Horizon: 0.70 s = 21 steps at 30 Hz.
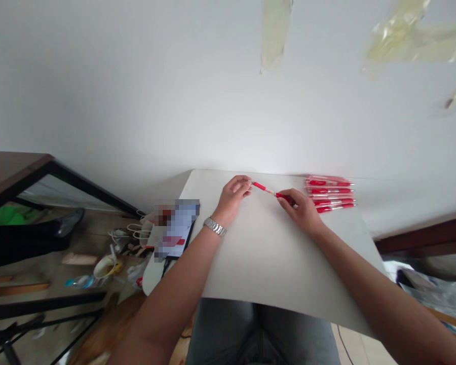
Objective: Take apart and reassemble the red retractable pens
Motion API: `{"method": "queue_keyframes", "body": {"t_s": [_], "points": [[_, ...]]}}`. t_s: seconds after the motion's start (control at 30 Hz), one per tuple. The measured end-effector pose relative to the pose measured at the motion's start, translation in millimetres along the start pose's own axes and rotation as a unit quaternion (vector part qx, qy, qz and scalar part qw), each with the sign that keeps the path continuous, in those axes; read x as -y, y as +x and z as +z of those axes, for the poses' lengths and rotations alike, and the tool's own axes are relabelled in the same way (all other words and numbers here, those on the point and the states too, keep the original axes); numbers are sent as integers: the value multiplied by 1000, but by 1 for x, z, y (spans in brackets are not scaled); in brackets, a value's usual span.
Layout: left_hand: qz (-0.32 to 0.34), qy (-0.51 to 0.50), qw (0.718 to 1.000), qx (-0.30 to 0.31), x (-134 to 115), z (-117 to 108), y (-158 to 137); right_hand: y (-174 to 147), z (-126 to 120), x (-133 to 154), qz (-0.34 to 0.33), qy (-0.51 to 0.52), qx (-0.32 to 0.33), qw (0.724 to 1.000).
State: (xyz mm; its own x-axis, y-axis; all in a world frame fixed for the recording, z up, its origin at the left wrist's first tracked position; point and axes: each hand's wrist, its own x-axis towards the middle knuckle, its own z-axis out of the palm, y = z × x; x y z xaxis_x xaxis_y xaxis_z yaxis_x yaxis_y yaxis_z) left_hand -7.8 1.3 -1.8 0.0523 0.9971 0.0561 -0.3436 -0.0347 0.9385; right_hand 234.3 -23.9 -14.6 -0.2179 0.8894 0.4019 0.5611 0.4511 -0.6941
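Between my two hands a red pen [259, 186] is stretched slantwise above the white table, with a red section toward the left and a pale stretch toward the right. My left hand [235, 190], wearing a metal watch, pinches the pen's left tip between thumb and fingers. The red right end of the pen is gripped by my right hand [297, 207], whose fingers partly cover it. Whether the pen is in one piece or two, I cannot tell. Just right of that hand lie several red pens [332, 191] in a row, some looking wrapped in clear plastic.
The white table [258, 253] stands against a white wall. A phone or tablet [180, 228], partly blurred out, lies at its left edge. On the floor at left are a white cup [105, 266], a bottle [81, 282] and bags. A dark-framed table [15, 172] is farther left.
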Motion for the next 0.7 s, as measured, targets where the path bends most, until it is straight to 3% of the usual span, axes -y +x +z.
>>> {"method": "queue_keyframes", "body": {"t_s": [0.7], "points": [[9,10,1000,5,8,-2,0,0,-2,6,-13,-12,7,1000]]}}
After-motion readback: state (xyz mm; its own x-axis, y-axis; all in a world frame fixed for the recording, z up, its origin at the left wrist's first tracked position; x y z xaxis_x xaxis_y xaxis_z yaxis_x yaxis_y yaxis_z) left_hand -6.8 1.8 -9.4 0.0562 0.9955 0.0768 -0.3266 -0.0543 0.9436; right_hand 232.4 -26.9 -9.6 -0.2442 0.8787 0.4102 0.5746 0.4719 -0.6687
